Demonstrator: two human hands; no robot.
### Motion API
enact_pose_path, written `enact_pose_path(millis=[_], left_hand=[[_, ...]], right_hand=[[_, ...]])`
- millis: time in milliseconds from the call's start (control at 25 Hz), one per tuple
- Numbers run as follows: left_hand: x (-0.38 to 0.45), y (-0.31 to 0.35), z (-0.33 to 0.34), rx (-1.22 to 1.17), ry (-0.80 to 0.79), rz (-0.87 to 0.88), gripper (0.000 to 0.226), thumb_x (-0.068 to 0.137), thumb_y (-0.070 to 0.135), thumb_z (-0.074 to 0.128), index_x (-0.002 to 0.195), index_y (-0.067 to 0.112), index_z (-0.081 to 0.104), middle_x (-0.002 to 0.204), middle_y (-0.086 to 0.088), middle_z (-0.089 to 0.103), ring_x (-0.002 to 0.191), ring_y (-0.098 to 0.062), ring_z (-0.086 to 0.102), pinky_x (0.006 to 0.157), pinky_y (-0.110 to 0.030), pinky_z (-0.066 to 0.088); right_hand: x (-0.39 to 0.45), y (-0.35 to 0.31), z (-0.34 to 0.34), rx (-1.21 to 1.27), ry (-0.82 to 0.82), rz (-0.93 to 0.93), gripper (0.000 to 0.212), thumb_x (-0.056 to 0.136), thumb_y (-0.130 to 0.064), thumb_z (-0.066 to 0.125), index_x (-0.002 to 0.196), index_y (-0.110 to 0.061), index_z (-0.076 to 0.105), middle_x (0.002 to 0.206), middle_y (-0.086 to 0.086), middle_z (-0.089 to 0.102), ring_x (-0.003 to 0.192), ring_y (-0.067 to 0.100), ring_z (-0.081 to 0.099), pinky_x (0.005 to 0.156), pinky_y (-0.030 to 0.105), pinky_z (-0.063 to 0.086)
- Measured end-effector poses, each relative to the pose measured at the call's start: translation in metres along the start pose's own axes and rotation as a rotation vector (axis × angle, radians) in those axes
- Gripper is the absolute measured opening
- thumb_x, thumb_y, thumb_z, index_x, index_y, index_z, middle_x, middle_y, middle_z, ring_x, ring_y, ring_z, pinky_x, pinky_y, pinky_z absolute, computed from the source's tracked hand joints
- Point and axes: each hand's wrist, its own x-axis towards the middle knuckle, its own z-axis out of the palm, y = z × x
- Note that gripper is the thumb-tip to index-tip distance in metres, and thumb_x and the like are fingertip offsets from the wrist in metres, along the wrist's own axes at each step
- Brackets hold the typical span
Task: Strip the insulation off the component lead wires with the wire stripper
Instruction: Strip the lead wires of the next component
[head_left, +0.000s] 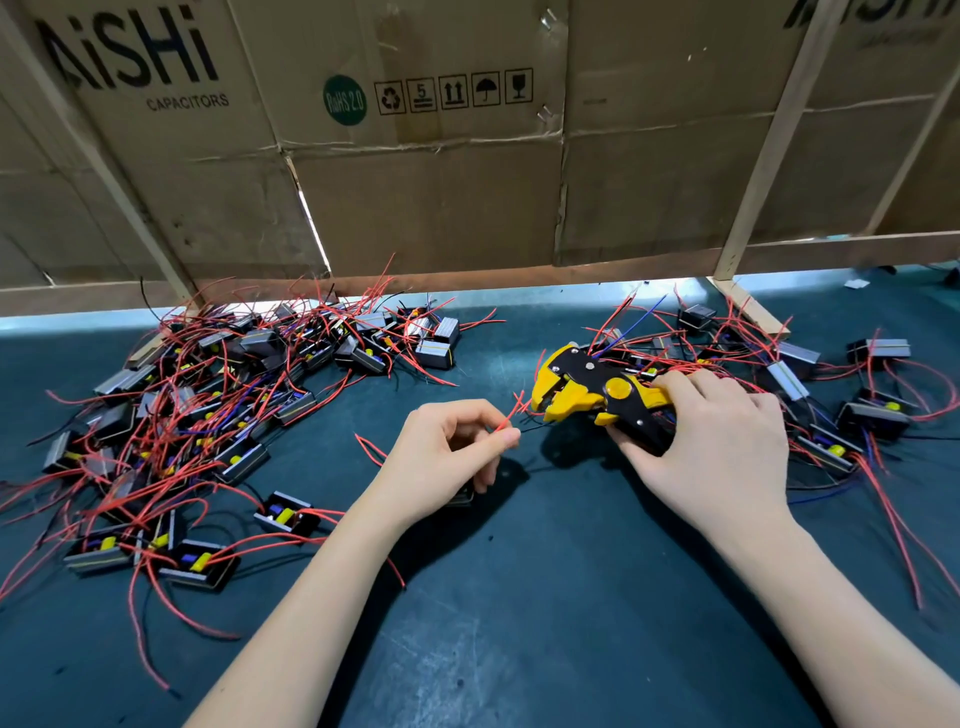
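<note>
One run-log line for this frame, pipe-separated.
left hand: pinches red lead wire | right hand: grips wire stripper | wire tip at stripper head

A work table covered by a dark teal mat (519, 623) fills the lower two thirds of the frame. At left and centre left lies a dense heap of small black potted components (218, 405) with yellow parts showing inside, their red lead wires (156, 467) tangled across one another, with a few blue and black leads among them. Several loose units (284, 514) sit at the heap's lower edge. A second, thinner scatter of the same components (852, 415) lies at right. Along the upper edge of the mat stands a wooden frame (748, 306) faced with flattened cardboard, its foot resting on the table at upper right.
</note>
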Motion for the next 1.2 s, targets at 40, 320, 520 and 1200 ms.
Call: enact_pose_path(millis=[40, 320, 520, 1200], left_hand=[[0.000, 0.000, 0.000, 0.001, 0.002, -0.002, 0.016, 0.093, 0.017, 0.066, 0.079, 0.009, 0.066, 0.053, 0.000, 0.061, 0.047, -0.016, 0.056, 0.057, -0.020, 0.046], [0.002, -0.002, -0.005, -0.068, 0.015, -0.021, 0.016, 0.095, 0.018, 0.062, 0.081, 0.011, 0.067, 0.055, -0.004, 0.061, 0.048, -0.018, 0.055, 0.055, -0.024, 0.048], [0.002, -0.003, -0.001, -0.044, 0.029, -0.032, 0.017, 0.095, 0.016, 0.062, 0.080, 0.011, 0.066, 0.054, -0.004, 0.061, 0.046, -0.018, 0.055, 0.055, -0.025, 0.049], [0.001, -0.003, 0.000, 0.005, 0.000, -0.017, 0.016, 0.094, 0.017, 0.064, 0.079, 0.012, 0.065, 0.053, -0.002, 0.062, 0.046, -0.020, 0.056, 0.055, -0.026, 0.048]], right_hand=[[0.000, -0.001, 0.000, 0.005, -0.004, -0.008, 0.046, 0.068, -0.052, 0.077, 0.091, -0.015, 0.065, 0.084, 0.004, 0.063, 0.085, 0.032, 0.061, 0.076, 0.041, 0.038], [0.001, 0.005, -0.001, -0.035, -0.024, 0.025, 0.048, 0.069, -0.053, 0.077, 0.092, -0.013, 0.065, 0.083, 0.006, 0.063, 0.084, 0.034, 0.061, 0.076, 0.042, 0.038], [0.002, 0.002, -0.002, 0.016, -0.037, 0.011, 0.047, 0.070, -0.053, 0.077, 0.092, -0.014, 0.066, 0.084, 0.005, 0.064, 0.086, 0.033, 0.061, 0.077, 0.041, 0.038], [0.000, -0.010, -0.016, 0.117, -0.012, 0.057, 0.039, 0.065, -0.054, 0.082, 0.064, -0.019, 0.064, 0.055, 0.004, 0.060, 0.055, 0.034, 0.060, 0.054, 0.028, 0.032]])
